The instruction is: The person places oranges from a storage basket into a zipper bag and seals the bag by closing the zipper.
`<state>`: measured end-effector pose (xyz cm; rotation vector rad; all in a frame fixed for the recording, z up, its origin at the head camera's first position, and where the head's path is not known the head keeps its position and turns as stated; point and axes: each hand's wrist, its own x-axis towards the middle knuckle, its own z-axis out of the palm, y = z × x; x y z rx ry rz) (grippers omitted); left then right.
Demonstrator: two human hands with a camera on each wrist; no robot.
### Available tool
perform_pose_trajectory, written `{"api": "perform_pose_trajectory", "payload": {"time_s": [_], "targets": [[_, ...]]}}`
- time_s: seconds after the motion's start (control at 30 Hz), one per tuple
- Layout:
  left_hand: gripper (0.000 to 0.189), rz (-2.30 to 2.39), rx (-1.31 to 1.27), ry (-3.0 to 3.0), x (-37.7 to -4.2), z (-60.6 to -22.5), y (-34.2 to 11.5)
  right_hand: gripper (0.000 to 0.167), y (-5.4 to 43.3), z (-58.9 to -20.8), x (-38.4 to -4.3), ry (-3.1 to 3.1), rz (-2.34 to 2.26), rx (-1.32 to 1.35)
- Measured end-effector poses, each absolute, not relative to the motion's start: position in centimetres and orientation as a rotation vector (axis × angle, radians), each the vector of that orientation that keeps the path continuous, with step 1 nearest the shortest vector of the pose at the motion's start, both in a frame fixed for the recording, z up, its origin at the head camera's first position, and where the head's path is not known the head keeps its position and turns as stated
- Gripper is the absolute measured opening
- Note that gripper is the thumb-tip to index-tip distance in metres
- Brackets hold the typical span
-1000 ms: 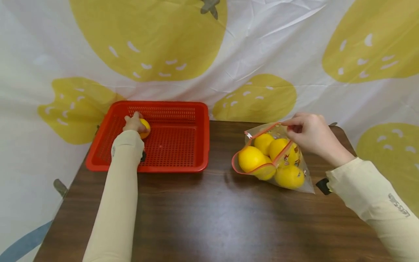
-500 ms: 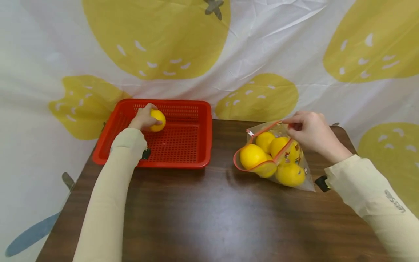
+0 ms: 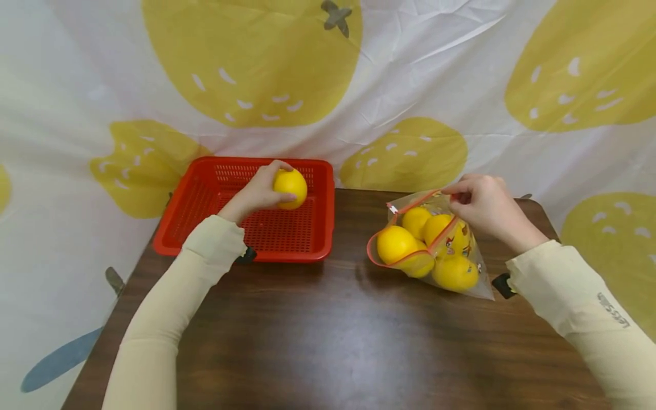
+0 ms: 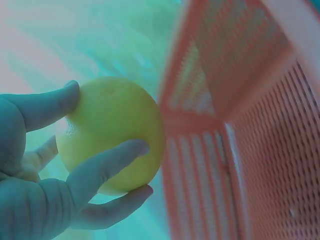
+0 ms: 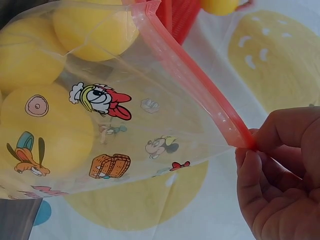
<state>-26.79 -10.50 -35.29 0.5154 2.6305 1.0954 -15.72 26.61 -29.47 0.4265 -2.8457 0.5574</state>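
My left hand (image 3: 260,191) grips a round yellow fruit, orange-like (image 3: 290,188), above the red basket (image 3: 328,250). In the left wrist view the thumb and fingers wrap the yellow fruit (image 4: 112,125) from several sides, beside the basket wall (image 4: 197,180). On the right, my right hand (image 3: 487,208) pinches the upper corner of a clear zip bag (image 3: 482,285) with a red-orange zip edge. Several yellow fruits (image 3: 397,245) lie inside it, and its mouth gapes to the left. Thumb and forefinger close on the zip strip (image 5: 200,95) in the right wrist view; cartoon prints cover the plastic.
Basket and bag stand on a dark wooden table (image 3: 333,330), the basket at back left. A white cloth with large yellow fruit prints (image 3: 405,154) hangs right behind the table. A small white slider (image 3: 393,209) sits at the bag's zip end.
My left hand has lifted the yellow fruit from the basket's left part and carried it right, over the basket's right half. The right hand still holds the bag's corner.
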Motion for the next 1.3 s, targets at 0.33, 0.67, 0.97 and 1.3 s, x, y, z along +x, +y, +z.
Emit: {"api": "perform_pose_trajectory", "payload": {"time_s": [0.33, 0.67, 0.97, 1.3], "targets": [[0.058, 1.257, 0.72, 2.393, -23.0, -33.4, -5.8, 0.021, 26.4, -29.5, -16.1, -2.852, 0.563, 0.43], [0.055, 1.428, 0.868, 2.006, -20.4, -33.3, 0.0, 0.021, 26.2, -29.6, -16.3, -2.851, 0.575, 0.447], [0.056, 1.487, 0.796, 1.807, -19.7, -34.5, 4.4, 0.021, 26.2, -29.8, -16.2, -2.844, 0.578, 0.445], [0.059, 1.377, 0.898, 2.145, -19.5, -35.8, 7.6, 0.021, 26.0, -29.9, -16.0, -2.833, 0.587, 0.465]]}}
